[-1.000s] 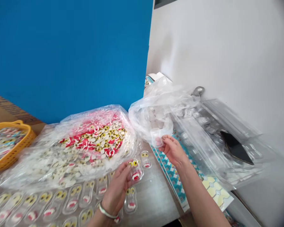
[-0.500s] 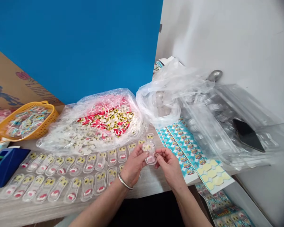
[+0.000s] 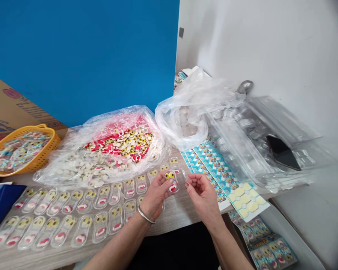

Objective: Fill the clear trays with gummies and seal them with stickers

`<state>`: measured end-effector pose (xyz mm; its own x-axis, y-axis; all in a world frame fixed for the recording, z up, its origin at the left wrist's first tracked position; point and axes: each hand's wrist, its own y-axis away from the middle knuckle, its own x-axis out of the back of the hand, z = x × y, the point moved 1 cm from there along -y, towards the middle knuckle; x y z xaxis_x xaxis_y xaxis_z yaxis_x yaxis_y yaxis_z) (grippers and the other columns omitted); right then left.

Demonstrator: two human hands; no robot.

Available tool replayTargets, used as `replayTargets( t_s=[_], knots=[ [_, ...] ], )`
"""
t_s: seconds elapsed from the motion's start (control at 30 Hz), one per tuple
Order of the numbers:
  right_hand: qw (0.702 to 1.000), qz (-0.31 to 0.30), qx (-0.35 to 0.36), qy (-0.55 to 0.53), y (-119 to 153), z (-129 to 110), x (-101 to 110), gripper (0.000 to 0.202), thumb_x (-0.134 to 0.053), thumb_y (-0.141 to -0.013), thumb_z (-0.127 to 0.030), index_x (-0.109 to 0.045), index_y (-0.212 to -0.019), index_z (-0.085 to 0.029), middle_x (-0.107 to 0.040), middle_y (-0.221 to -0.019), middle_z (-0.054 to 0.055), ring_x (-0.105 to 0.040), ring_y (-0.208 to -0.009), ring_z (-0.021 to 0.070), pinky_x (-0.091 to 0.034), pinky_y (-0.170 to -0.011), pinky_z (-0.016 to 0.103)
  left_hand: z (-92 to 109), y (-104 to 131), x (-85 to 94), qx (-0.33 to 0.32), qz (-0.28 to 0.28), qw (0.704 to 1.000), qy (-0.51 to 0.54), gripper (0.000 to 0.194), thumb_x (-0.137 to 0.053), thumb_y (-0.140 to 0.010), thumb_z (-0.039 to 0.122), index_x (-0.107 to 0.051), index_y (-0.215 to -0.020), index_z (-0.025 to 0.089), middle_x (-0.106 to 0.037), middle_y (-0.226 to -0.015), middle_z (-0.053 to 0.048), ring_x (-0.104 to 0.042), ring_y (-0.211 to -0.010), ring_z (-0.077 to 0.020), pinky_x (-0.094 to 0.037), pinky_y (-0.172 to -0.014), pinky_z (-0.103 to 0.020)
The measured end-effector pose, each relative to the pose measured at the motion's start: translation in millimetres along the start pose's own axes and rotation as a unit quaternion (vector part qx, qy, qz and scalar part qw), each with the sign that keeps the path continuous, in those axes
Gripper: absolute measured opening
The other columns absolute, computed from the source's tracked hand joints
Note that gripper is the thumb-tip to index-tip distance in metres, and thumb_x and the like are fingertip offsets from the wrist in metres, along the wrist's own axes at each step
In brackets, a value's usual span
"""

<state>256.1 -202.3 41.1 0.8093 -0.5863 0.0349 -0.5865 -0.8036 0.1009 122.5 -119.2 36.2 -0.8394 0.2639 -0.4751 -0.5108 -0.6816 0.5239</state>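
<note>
My left hand (image 3: 154, 195), with a metal bangle at the wrist, pinches a small clear plastic case (image 3: 171, 181) holding two yellow eye pieces and a red-and-white mouth piece. Its clear lid stands open to the right, and the fingers of my right hand (image 3: 198, 191) are closed on the lid's edge. Left of my hands, similar filled cases (image 3: 100, 226) lie in rows on the wooden table (image 3: 183, 208). Behind them a clear bag (image 3: 118, 144) is spread open, full of loose eye and mouth pieces.
A yellow basket (image 3: 49, 150) of packed items and a blue dispenser (image 3: 5, 206) stand left. On the right lie printed sticker sheets (image 3: 214, 168), a white plastic bag (image 3: 169, 131), clear plastic packaging (image 3: 239, 150) and a black phone (image 3: 283, 152). A blue panel (image 3: 87, 56) rises behind.
The case in my hands has come open, its lid now swung to the right. My right hand has moved slightly away from my left. The view has turned a little to the right.
</note>
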Motion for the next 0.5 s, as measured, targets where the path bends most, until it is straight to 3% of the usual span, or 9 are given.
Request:
replayTargets(
  t_s=[0.33, 0.5],
  knots=[
    [0.996, -0.024, 0.013, 0.083, 3, 3, -4, 0.021, -0.064, -0.079, -0.026, -0.057, -0.098, -0.023, -0.061, -0.081, 0.001, -0.059, -0.070, 0.0169, -0.048, -0.067, 0.030, -1, 1, -4.6, -0.004, -0.033, 0.999, -0.005, 0.048, -0.080, -0.071, 0.033, -0.061, -0.114, 0.021, -0.065, -0.112, -0.008, -0.063, -0.096, -0.0196, -0.050, -0.081, -0.033],
    [0.993, -0.011, 0.016, 0.119, -1, 17, -4, 0.020, -0.063, -0.076, -0.024, -0.060, -0.096, -0.023, -0.061, -0.076, 0.000, -0.057, -0.067, 0.0174, -0.047, -0.067, 0.031, -3, -1, -1.8, 0.005, -0.002, 1.000, 0.003, 0.046, -0.079, -0.072, 0.033, -0.061, -0.112, 0.022, -0.067, -0.109, -0.007, -0.064, -0.092, -0.0177, -0.051, -0.078, -0.031]
  ],
)
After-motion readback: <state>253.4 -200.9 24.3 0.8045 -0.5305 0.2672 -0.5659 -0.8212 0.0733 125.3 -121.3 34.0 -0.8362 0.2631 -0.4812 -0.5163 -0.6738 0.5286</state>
